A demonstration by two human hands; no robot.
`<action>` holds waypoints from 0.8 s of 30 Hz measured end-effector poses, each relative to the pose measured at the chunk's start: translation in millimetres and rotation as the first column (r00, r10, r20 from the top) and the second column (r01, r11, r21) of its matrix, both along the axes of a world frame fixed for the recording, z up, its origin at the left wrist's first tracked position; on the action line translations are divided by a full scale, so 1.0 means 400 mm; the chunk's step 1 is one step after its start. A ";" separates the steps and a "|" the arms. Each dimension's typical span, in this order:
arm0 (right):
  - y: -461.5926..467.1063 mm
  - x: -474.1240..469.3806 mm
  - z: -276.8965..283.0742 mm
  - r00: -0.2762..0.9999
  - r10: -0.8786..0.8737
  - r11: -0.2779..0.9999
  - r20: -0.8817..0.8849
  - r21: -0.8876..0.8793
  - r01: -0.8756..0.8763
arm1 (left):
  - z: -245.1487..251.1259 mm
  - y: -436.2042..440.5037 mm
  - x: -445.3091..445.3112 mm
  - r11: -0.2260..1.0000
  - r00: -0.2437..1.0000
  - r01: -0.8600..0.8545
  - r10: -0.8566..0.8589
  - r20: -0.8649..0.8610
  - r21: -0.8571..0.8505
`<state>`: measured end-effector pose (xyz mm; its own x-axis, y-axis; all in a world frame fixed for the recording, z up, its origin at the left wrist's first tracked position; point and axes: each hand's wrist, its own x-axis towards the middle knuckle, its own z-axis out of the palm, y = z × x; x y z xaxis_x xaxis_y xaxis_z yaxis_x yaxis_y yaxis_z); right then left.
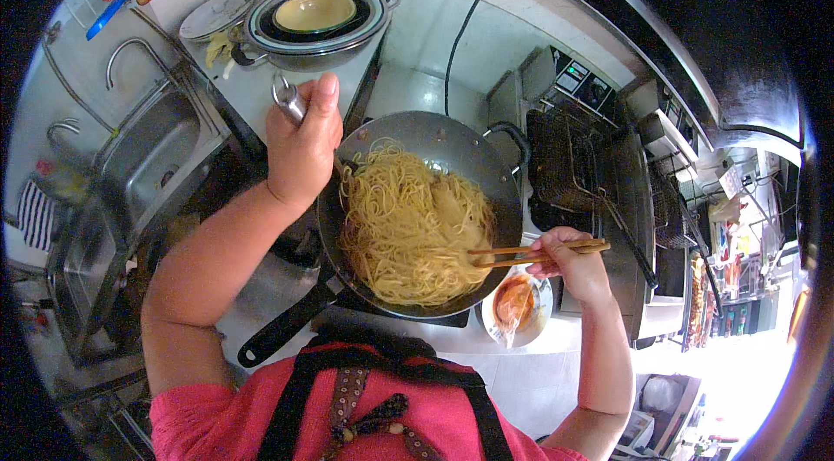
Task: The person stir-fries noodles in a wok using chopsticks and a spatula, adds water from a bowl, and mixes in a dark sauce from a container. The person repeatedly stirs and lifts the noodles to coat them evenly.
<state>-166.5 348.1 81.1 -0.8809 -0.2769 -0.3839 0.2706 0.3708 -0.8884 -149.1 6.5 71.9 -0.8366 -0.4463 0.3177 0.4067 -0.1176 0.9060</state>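
Note:
A large metal wok point(427, 125) with a black long handle and a black loop handle holds a heap of noodles point(417, 226). My left hand point(303, 135) is raised over the wok's left edge, closed around the metal handle point(290, 106) of a utensil with a hanging ring; its lower part is hidden. At the wok's right rim, my right hand point(563, 259) grips a pair of wooden chopsticks point(508, 257), whose tips touch the noodles. Just below that hand, a white bowl point(544, 324) contains orange-red sauce and a clear plastic piece.
Stacked metal bowls or pots point(260, 47) with a yellow bowl point(315, 12) stand behind, beside white plates point(215, 14). A steel sink point(156, 148) lies left. Fryer baskets point(563, 161) with long handles are right of the wok. A black cord point(458, 37) hangs behind it.

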 end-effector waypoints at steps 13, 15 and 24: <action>-0.161 -0.060 -0.293 0.929 -0.315 0.843 0.192 -0.392 0.367 | -0.072 0.023 0.006 0.926 0.997 0.006 0.022 -0.068 0.378; -0.185 -0.068 -0.293 0.917 -0.286 0.803 0.278 -0.452 0.387 | -0.068 0.020 -0.006 0.894 0.999 -0.009 0.029 -0.040 0.447; -0.171 -0.080 -0.121 0.924 -0.291 0.676 0.248 -0.631 0.382 | 0.090 0.036 -0.007 0.877 0.971 0.127 -0.014 -0.239 0.463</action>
<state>-198.7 279.5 32.8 -0.9260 -0.1908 -0.3259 0.3773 -0.4299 -0.8203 -151.7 20.9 107.8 -0.8043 -0.5321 0.2647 0.5641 -0.5435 0.6216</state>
